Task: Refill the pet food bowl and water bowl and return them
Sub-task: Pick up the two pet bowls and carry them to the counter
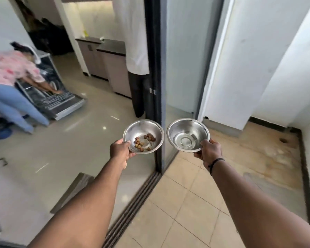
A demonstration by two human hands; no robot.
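Note:
Two small steel bowls hang side by side in front of me. The food bowl (143, 130) on the left has several brown kibble pieces (143, 142) in its bottom. My left hand (120, 150) grips its near-left rim, thumb over the edge. The water bowl (188, 133) on the right holds a shallow pool of clear water. My right hand (210, 151) pinches its near-right rim. Both arms reach forward over the floor.
A dark sliding-door frame (155, 77) stands straight ahead, its floor track (132, 208) running toward me. Beige tiles (195, 203) lie to the right by white walls. On the left a person (13, 76) bends over an open dishwasher (61, 102); another person (136, 65) stands behind the frame.

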